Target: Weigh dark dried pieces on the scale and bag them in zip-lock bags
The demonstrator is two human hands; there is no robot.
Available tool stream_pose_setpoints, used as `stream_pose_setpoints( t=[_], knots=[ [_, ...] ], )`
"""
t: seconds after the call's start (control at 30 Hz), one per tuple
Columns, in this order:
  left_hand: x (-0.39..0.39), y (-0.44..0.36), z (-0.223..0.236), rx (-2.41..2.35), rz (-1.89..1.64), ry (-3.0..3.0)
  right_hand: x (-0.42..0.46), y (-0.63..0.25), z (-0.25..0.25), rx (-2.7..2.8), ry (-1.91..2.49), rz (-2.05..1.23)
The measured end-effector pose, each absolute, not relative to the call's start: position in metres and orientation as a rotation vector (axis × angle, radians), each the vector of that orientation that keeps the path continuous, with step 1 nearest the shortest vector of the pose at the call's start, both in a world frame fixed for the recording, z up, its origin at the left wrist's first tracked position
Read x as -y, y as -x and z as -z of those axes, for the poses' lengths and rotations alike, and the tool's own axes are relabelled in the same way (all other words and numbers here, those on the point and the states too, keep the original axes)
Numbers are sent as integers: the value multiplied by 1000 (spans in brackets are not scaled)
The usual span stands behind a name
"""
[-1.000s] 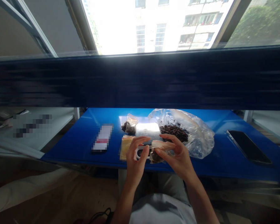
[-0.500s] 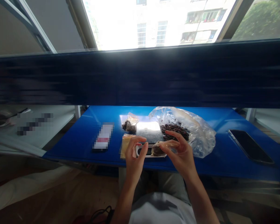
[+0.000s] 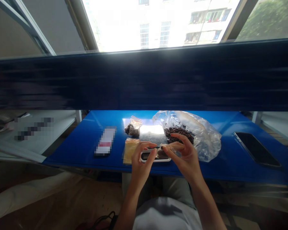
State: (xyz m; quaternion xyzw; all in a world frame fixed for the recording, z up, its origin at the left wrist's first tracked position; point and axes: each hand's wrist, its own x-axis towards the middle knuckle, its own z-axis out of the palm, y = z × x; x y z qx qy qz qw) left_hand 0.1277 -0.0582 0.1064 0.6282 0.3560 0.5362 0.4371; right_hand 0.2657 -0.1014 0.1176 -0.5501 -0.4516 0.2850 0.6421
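My right hand [image 3: 183,156] pinches a small clear zip bag [image 3: 162,152] with dark pieces inside, holding it just above a white digital scale [image 3: 155,159]. My left hand [image 3: 142,163] is shut on a thin dark stick [image 3: 154,147], whose tip reaches the mouth of that bag. Behind them, on the scale's silver platform [image 3: 151,134], nothing shows. A large clear plastic bag [image 3: 199,137] holds a heap of dark brown pieces [image 3: 178,133]. A second small zip bag [image 3: 133,127] lies nearby, and a yellowish flat packet [image 3: 130,150] sits under my left hand.
All this lies on a glossy blue table [image 3: 72,153]. A black phone [image 3: 256,149] rests at the right, and a pixelated white box [image 3: 105,141] at the left. A white shelf [image 3: 38,127] stands beyond the left edge, with a dark band and window above.
My left hand has moved right and up toward the small bag, and the thin stick now shows between them. The small bag sits lower than a second ago, just above the scale.
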Motion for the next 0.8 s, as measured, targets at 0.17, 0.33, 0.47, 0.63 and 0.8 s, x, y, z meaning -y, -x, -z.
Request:
stream_pose_setpoints(
  t=[0.17,0.33,0.47,0.63,0.8],
  knots=[
    [57,-130,-107,-861,-1352,-1592,102,-265,-121,1049,1232,-702],
    [54,-130,-107,-842,-1414,-1619,103,-265,-123,1168,1239,-783],
    [54,-128,-106,-859,-1385,-1613,103,-264,-122,1216,1217,-790],
    [56,-130,-110,-812,-1340,-1555,102,-262,-122,1183,1211,-798],
    [54,-132,-120,-846,-1341,-1634,104,-262,-122,1180,1237,-839]
  ],
)
